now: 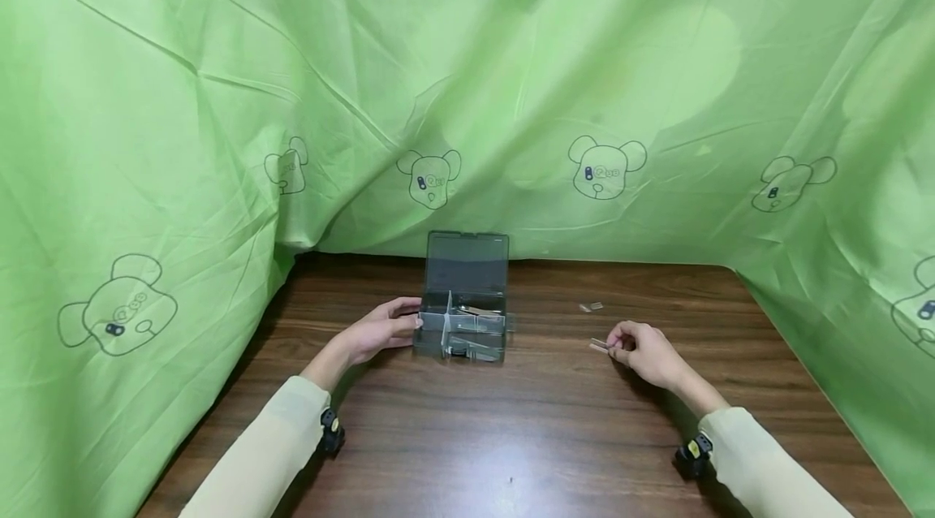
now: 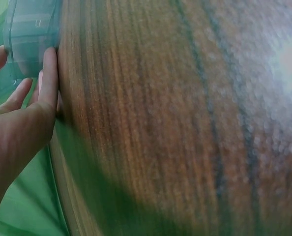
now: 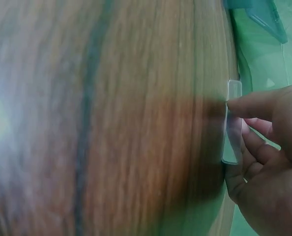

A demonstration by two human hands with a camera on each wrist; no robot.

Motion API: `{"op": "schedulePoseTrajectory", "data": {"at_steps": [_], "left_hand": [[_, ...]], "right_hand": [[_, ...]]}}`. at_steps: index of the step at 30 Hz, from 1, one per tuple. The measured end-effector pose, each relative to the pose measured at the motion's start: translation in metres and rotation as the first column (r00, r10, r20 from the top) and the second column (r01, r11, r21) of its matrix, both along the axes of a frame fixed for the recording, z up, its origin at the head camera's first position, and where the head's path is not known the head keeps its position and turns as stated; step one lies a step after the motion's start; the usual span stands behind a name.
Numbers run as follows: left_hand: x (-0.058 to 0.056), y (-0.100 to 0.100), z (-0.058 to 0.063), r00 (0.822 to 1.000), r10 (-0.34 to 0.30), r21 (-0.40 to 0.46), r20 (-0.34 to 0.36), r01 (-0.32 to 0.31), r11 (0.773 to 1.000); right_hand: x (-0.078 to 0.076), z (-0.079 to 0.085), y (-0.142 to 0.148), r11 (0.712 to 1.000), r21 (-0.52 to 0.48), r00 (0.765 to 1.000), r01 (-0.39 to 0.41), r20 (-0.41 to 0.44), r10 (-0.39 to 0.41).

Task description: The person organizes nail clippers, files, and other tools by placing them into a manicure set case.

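Note:
A smoky see-through compartment box (image 1: pixel 433 347) stands on the table with its lid (image 1: pixel 467 262) raised at the back. Clear dividers split its inside, and a shiny metal item (image 1: pixel 478 311) lies in a back compartment. At the box's left side, my left hand (image 1: pixel 376 331) touches the wall with fairly straight, spread fingers; the left wrist view shows the fingertips against the box (image 2: pixel 33 29). To the right of the box, my right hand (image 1: pixel 650 354) pinches a small clear plastic strip (image 3: pixel 231 142) between thumb and fingers, low over the table.
Small clear pieces (image 1: pixel 591 307) lie on the tabletop beyond my right hand. Another clear piece (image 1: pixel 510 323) sits at the box's right edge. The brown wooden table (image 1: pixel 540 404) is bordered at the back and sides by a green curtain (image 1: pixel 511 96).

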State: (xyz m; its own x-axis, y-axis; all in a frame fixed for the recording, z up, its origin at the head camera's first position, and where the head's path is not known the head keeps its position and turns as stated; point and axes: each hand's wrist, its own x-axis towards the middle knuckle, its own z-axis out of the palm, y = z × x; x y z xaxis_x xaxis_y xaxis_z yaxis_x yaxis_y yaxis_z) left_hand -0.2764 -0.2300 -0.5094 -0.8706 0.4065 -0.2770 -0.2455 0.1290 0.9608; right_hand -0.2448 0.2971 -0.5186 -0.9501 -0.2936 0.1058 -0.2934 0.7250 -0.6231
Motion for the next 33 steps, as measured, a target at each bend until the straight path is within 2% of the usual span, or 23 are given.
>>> {"op": "schedulePoseTrajectory", "data": {"at_steps": [6,10,17,23,28,33], "left_hand": [[-0.002,0.002,0.001,1.000,-0.006,-0.005,-0.002,0.006,1.000],[-0.003,0.002,0.001,1.000,-0.001,-0.004,-0.003,0.001,1.000],[-0.002,0.001,-0.001,1.000,0.002,-0.012,-0.007,-0.002,1.000],[0.001,0.002,0.000,1.000,0.005,0.000,-0.006,-0.005,1.000],[0.003,0.002,0.002,1.000,0.006,0.003,-0.010,-0.006,1.000],[0.004,0.002,0.003,1.000,0.003,-0.005,-0.013,-0.003,1.000]], "right_hand": [[0.000,0.004,-0.005,1.000,-0.018,1.000,-0.009,-0.017,0.009],[-0.002,0.009,-0.018,0.999,-0.048,0.999,-0.023,-0.026,0.022],[-0.012,0.015,-0.064,0.988,-0.081,0.989,-0.130,-0.079,0.124],[-0.016,0.031,-0.106,0.962,-0.142,0.971,-0.233,-0.091,0.222],[-0.018,0.042,-0.133,0.947,-0.174,0.962,-0.268,-0.097,0.255],[-0.022,0.045,-0.155,0.938,-0.187,0.955,-0.290,-0.113,0.273]]}}
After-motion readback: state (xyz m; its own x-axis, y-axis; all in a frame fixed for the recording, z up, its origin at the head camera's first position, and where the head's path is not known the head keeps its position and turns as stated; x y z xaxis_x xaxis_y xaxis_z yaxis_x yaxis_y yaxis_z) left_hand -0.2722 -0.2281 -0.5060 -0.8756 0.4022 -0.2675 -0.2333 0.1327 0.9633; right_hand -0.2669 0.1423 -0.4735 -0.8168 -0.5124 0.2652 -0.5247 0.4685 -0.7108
